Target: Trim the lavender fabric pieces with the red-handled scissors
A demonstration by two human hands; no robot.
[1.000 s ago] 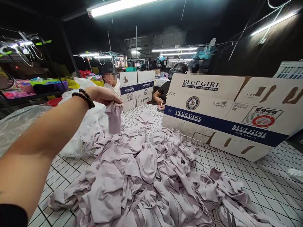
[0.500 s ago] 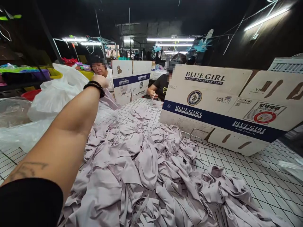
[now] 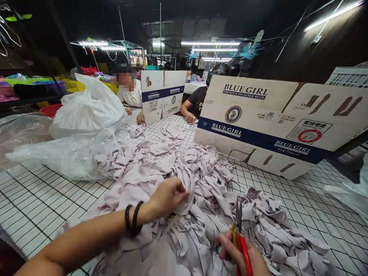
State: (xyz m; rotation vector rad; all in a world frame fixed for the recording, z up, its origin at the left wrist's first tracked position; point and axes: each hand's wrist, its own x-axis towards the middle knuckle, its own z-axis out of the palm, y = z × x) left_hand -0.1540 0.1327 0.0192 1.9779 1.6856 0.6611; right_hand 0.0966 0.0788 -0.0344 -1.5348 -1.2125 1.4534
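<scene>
A heap of pale lilac fabric pieces [image 3: 207,214] spreads over the table in front of me. My left hand [image 3: 168,197], with dark bands on its wrist, is above the middle of the heap. Its fingers are pinched together on a lilac fabric piece [image 3: 185,203], slightly blurred. Lower right, my right hand [image 3: 244,255] is wrapped round a pair of scissors [image 3: 242,245] with red and yellow on the handles. The scissors' blades point up and away from me, over the heap, to the right of my left hand.
White plastic bags [image 3: 86,107] stand at the left beside clear plastic [image 3: 23,134]. A large carton [image 3: 258,115] rises at the right, a smaller one [image 3: 162,94] further back. Two people [image 3: 132,90] sit across the grid-patterned table [image 3: 37,199], their hands near lilac pieces.
My left hand has come back from the far left, where it held out a lilac piece towards a person, to the heap. My right hand with the scissors has come into view.
</scene>
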